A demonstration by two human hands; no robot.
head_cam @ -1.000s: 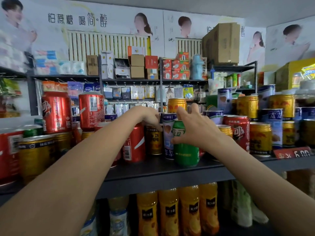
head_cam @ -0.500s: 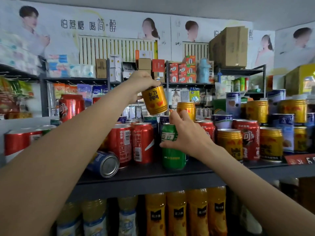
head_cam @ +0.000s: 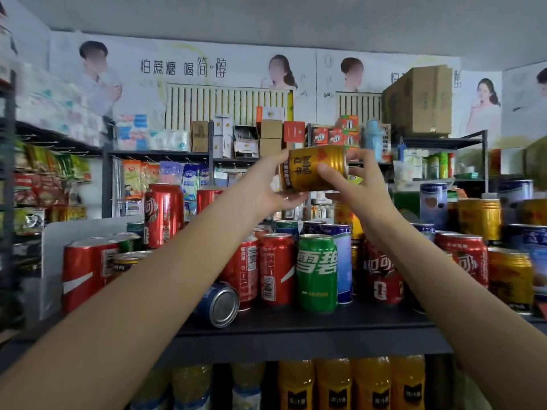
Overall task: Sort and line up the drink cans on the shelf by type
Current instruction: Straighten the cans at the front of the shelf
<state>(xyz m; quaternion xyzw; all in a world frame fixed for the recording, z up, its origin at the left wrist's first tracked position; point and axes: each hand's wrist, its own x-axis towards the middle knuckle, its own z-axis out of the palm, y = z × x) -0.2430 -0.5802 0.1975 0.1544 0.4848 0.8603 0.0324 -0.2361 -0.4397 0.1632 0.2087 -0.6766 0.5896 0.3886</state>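
A short gold can (head_cam: 313,168) lies on its side in the air above the dark shelf (head_cam: 296,324). My left hand (head_cam: 266,187) grips its left end and underside. My right hand (head_cam: 358,184) grips its right end, thumb across the front. Below stand mixed cans: a green can (head_cam: 317,273) at the front, red cans (head_cam: 275,269) beside it, a blue-and-white can (head_cam: 343,261) behind, and gold cans (head_cam: 479,217) stacked at the right. A blue can (head_cam: 220,304) lies tipped over at the shelf's front left.
A large red can (head_cam: 85,273) stands at the shelf's left end against a white divider (head_cam: 53,232). Orange drink bottles (head_cam: 334,383) fill the shelf below. Further racks with boxes and snack packets stand behind.
My left hand lifted the gold can out from among the cans and turned it sideways. My right hand let go of the green can and rose to take the gold can's other end.
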